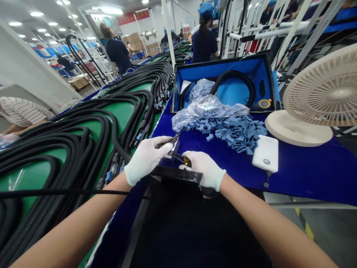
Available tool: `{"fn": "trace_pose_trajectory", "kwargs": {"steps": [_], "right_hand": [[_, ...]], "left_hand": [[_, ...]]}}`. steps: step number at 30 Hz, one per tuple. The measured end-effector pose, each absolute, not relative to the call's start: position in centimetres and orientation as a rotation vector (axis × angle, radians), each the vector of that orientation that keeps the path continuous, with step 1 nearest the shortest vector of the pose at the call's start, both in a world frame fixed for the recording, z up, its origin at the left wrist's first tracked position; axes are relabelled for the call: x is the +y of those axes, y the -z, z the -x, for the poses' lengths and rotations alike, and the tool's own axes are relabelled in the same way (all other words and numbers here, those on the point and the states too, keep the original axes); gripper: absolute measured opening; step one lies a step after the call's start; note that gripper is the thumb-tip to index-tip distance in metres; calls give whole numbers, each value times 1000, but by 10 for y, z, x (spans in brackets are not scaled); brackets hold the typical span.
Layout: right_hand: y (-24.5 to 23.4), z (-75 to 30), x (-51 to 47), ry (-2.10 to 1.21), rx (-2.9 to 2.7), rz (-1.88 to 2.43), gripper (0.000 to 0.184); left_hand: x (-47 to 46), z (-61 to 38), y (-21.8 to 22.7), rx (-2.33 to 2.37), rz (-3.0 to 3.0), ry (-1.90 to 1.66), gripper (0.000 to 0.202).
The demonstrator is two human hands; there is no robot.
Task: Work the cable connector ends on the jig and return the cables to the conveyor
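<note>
Left hand (146,158): gloved, closed around a cable end (175,138) at the near edge of the blue table (306,171).
Right hand (205,169): gloved, pinching a black-and-yellow tool (181,158), its handle hidden.
Black strip (173,173): under both hands, partly covered.
Blue pieces (240,132): heaped beyond, too small to identify.

Gloves, one pair, on left hand (145,158) and right hand (205,169): white, thin, matt, close-fitting; cloth or rubber cannot be told from here.
Ribbed lead (175,139), pinched in the left glove: dark, finely ridged, faint metallic glint.
Tool (180,158), gripped in the right glove: black and yellow plastic, smooth.
Table cover (306,167): deep blue cloth, matt, felt-like.
Bag (212,108): clear plastic film, crinkled, glossy.
Small pads (240,130): blue-grey, matt, soft-looking.
Hoses (83,145): black corrugated plastic, dull sheen.
Conveyor belt (30,175): green, smooth, slightly glossy.
Fan (323,89): cream plastic, smooth, satin.
Flat pack (266,152): white plastic, smooth, lightly glossy.
Tray (223,69): blue lining, matt; black rim.
</note>
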State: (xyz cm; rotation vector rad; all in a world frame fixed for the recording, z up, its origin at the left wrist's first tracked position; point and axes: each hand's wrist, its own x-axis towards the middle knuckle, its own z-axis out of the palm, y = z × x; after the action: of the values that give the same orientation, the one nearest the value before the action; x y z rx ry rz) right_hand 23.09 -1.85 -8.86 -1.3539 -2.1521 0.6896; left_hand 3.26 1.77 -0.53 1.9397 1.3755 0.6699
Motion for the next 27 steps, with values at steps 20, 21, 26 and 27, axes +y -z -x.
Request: {"fn": "trace_pose_trajectory", "kwargs": {"steps": [20, 21, 26, 27], "right_hand": [[75, -248, -43, -1450, -1363, 1105, 52], [77, -242, -45, -1538, -1231, 1034, 45], [80, -230, -42, -1566, -1046, 900, 45], [79, -230, -41, -1577, -1048, 904, 47]], "left_hand": [[18, -38, 4, 1132, -2027, -697, 38], [17, -37, 4, 1081, -2088, -600, 35], [14, -36, 8, 1017, -2214, -360, 28], [13, -37, 9, 1032, -2237, -372, 27]]}}
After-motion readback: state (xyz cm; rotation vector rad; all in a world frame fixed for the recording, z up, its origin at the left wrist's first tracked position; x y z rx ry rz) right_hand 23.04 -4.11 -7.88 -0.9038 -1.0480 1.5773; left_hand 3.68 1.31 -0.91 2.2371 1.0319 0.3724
